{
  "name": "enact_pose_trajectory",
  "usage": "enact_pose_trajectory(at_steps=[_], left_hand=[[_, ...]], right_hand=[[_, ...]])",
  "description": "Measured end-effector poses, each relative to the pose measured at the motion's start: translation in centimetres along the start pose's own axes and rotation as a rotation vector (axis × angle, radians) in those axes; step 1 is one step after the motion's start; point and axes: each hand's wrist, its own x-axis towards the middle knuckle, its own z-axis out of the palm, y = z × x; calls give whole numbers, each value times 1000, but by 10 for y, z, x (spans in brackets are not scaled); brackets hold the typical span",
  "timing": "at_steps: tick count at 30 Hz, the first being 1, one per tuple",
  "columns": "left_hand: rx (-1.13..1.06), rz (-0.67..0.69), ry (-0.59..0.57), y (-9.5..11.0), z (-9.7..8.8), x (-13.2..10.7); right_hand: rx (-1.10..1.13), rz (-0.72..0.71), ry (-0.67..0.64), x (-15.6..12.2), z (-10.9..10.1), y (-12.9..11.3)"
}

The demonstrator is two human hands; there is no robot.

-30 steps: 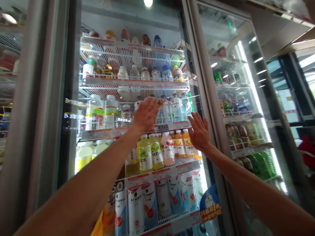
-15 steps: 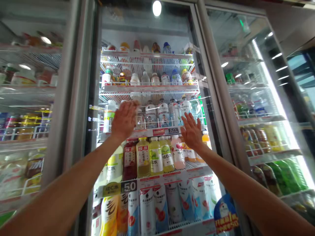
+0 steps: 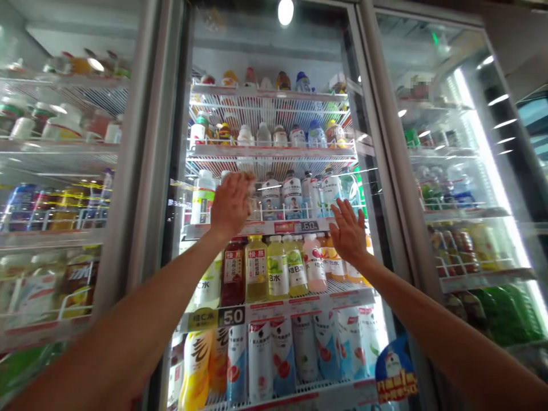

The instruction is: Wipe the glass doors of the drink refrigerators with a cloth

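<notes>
Both my arms reach up to the glass door [image 3: 274,51] of the middle drinks cooler. My left hand [image 3: 232,204] lies flat against the glass with fingers stretched upward, in front of white-capped bottles [image 3: 293,194] on the third shelf. My right hand [image 3: 347,230] is open too, fingers spread, palm against the glass near the door's right edge, level with a shelf rail [image 3: 274,226] carrying price tags. Neither hand holds anything. Below them stand yellow-green bottles [image 3: 278,268] and pink and orange ones.
A grey door frame [image 3: 141,171] separates this cooler from another on the left with bottles on wire shelves [image 3: 55,148]. Another glass-door cooler [image 3: 462,188] stands to the right. Tall white and blue bottles [image 3: 282,354] fill the low shelf. A round blue sticker [image 3: 396,371] sits on the door.
The view has swung left, so the middle cooler sits more centred and the left cooler shows. Both hands stay open on the glass; the left slid sideways along it, left then slightly back.
</notes>
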Motion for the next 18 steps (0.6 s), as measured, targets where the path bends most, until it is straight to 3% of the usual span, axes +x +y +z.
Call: enact_pose_trajectory(at_steps=[2, 3, 5, 7, 9, 10, 14, 16, 18], left_hand=[[26, -194, 75, 3, 2, 8], [33, -204, 64, 12, 4, 7], [22, -9, -47, 39, 13, -5], [-15, 348, -177, 67, 21, -23], [-21, 528, -226, 82, 26, -34], [-12, 516, -215, 83, 26, -35], [38, 214, -97, 65, 19, -31], [37, 259, -110, 64, 15, -44], [17, 475, -184, 73, 12, -71]], right_hand=[[-4, -6, 6, 3, -3, -2], [-5, -9, 8, 4, -4, -5], [0, -20, 13, 8, -4, -12], [13, -43, 13, 10, -2, -20], [28, -61, 16, 10, -1, -25], [34, -60, 20, 10, -2, -25], [32, -20, 9, 4, -6, -17], [26, -6, -13, -1, -8, -11], [30, -8, -29, -7, -10, -8]])
